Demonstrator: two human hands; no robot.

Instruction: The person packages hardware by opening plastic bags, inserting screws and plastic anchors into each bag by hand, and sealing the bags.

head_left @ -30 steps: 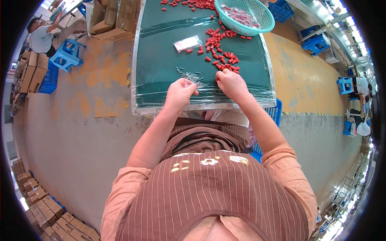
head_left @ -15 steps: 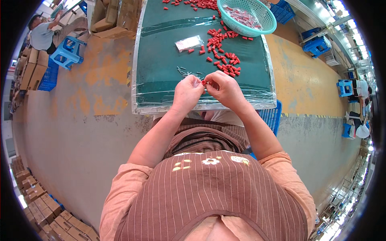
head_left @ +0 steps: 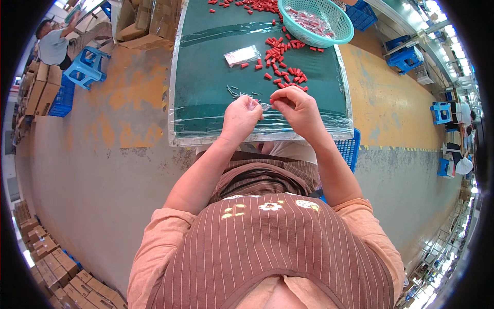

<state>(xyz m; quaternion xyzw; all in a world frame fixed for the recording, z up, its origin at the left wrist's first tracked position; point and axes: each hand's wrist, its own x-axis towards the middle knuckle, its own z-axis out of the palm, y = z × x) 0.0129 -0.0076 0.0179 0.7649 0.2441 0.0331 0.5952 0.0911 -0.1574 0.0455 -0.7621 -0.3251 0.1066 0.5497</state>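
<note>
A small clear plastic bag [head_left: 265,106] is pinched in the fingers of my left hand [head_left: 240,118] above the near edge of the green table. To its right, my right hand [head_left: 298,109] is closed with fingertips together. A small red cap [head_left: 272,101] shows at those fingertips, close to the bag. Thin grey pins or screws [head_left: 234,92] lie just beyond my left hand. Past my right hand, loose red tapered caps [head_left: 293,77] are scattered. A filled flat clear packet [head_left: 242,55] rests farther up the table.
A turquoise basket [head_left: 288,23] of filled packets stands at the far right of the table [head_left: 206,77]. Blue crate [head_left: 348,149] sits by the table's near right corner. Cardboard boxes [head_left: 146,26] stand beyond the left side. A person [head_left: 53,46] sits far left near a blue stool [head_left: 88,67].
My right hand has moved right and slightly away from my left, with a red cap at its fingertips. More of the clear bag shows between the hands. The left hand stays put.
</note>
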